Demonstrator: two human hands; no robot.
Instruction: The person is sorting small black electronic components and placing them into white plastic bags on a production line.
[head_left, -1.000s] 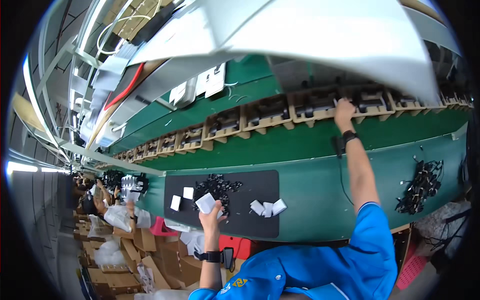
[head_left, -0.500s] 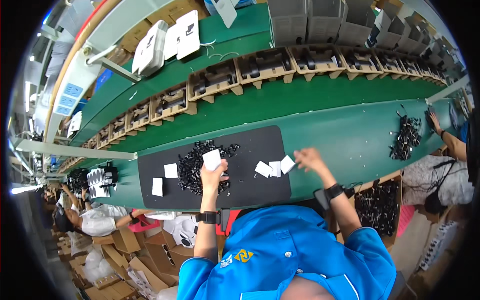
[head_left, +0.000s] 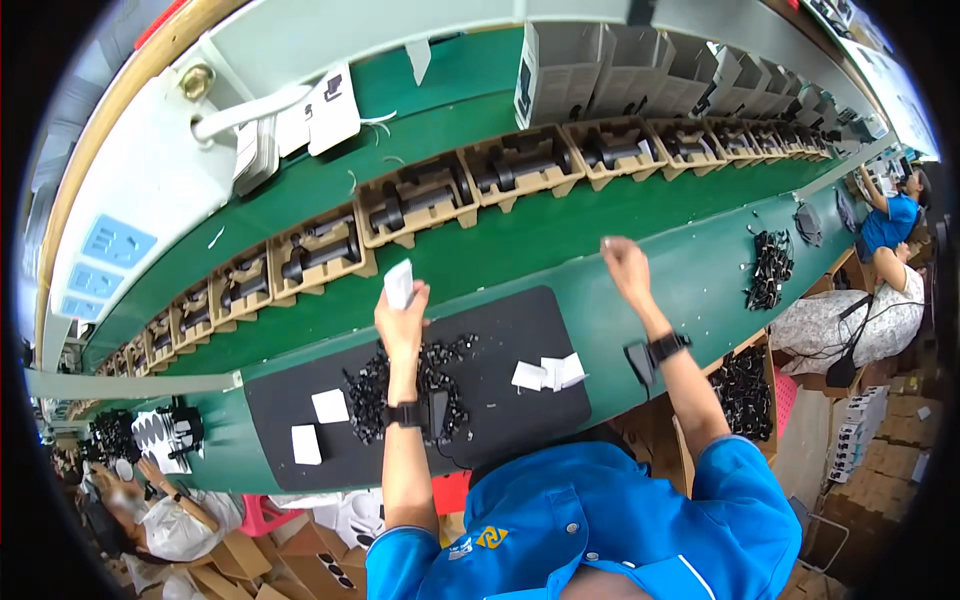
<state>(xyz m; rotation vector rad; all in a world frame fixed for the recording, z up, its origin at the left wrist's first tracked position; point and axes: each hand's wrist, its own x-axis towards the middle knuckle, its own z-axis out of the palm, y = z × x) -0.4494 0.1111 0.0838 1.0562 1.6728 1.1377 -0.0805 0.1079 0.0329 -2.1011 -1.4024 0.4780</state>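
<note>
My left hand (head_left: 401,322) is raised over the far edge of the black mat (head_left: 510,330), closed around a small white paper packet (head_left: 398,285). Below its wrist lies a heap of small black parts (head_left: 445,385). My right hand (head_left: 627,270) hovers above the bench's far edge, near the row of trays, its fingers curled together; whatever they may hold is too small to make out. On the mat's right end several white paper pieces (head_left: 550,373) overlap. Two more white pieces lie left of the heap, a nearer one (head_left: 306,445) and a farther one (head_left: 330,406).
Brown moulded trays (head_left: 418,205) holding black parts run in a row beyond the bench. Grey-white open boxes (head_left: 570,75) stand behind them. Black cables (head_left: 768,270) lie bunched on the right. A box of black parts (head_left: 742,395) stands by my right arm. Co-workers sit on both sides.
Both hands have moved away from me toward the trays, the left still holding the white packet. My right hand has left the white pieces on the mat. The view has shifted.
</note>
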